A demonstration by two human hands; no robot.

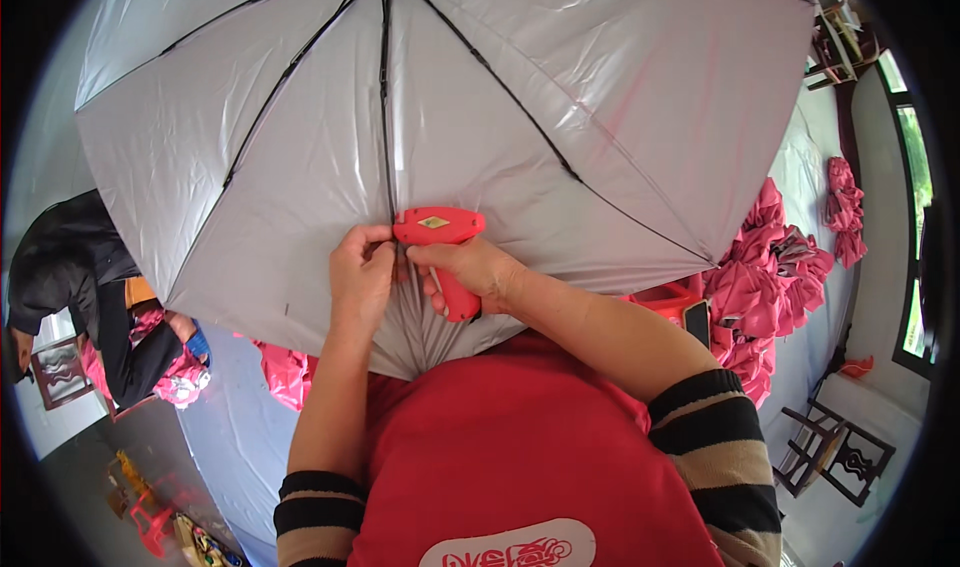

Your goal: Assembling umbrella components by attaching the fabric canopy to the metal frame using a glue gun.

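An opened umbrella with a silver-grey canopy (300, 157) spreads inside-up before me, its black ribs (385, 87) meeting at the top edge of the view. My right hand (478, 272) is wrapped round a red pistol-shaped hand tool (440, 225), whose front end meets the middle rib. Beside that tip, my left hand (362, 272) pinches at the rib and the gathered fabric under it. What exactly lies between the left fingertips is too small to tell. Below my hands, the canopy edge bunches in folds against my red apron (520, 437).
Bundles of pink folded umbrellas (760, 277) lie at the right, beside a red plastic container (665, 295). A person in dark clothes (85, 277) bends over at the left, near more pink fabric. A wooden chair (835, 452) stands at the far right.
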